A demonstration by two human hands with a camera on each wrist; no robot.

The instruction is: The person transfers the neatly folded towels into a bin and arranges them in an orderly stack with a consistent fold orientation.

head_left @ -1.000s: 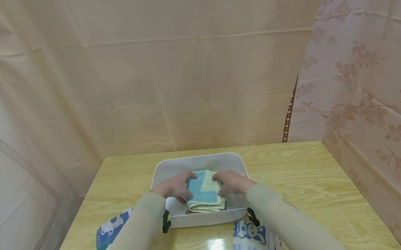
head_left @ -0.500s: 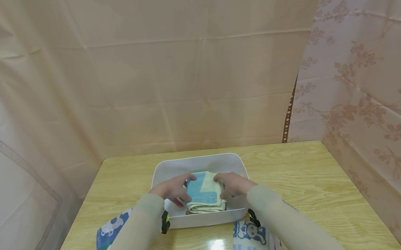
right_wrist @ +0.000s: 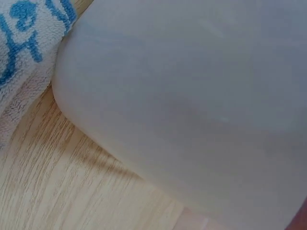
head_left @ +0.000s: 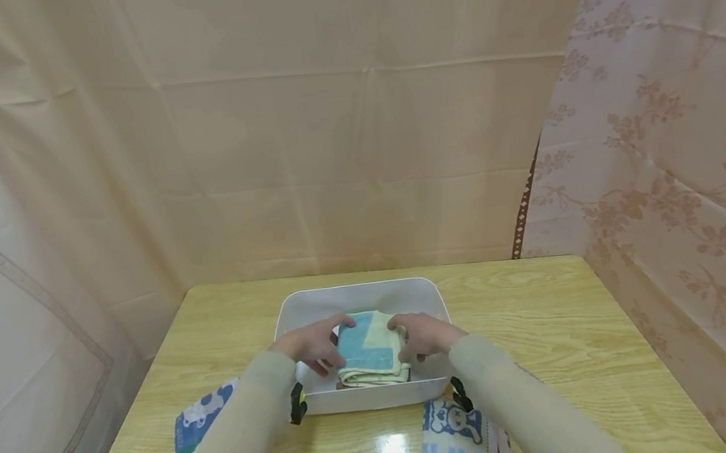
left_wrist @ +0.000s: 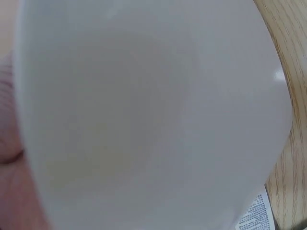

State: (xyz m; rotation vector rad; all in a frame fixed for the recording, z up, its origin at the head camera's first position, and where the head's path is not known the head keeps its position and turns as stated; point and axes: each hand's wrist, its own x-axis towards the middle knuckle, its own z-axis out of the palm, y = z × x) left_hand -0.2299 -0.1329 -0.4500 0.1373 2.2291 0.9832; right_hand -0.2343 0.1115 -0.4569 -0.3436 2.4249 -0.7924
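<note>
A folded blue-and-cream towel [head_left: 369, 347] lies in a white plastic bin [head_left: 374, 398] in the head view. My left hand [head_left: 312, 344] reaches over the bin's left side, its fingers loosely spread along the towel's left edge. On the opposite edge, my right hand [head_left: 424, 334] has its thumb and forefinger bent loosely at the towel's side. Neither hand is wrapped round the cloth. Both wrist views are mostly filled by the outer wall of the bin [left_wrist: 158, 115], which hides the towel and most of each hand.
The bin stands on a wood-grain table [head_left: 533, 327]. A blue patterned cloth [head_left: 205, 419] lies at the front left, partly under the left sleeve. A white towel with blue letters and a bear [head_left: 453, 435] lies by the right forearm. Curtains [head_left: 357, 168] hang behind.
My fingers have loosened and drawn slightly apart from the towel's sides since one second ago. The towel and bin stay in place. Over the last half second almost nothing moves.
</note>
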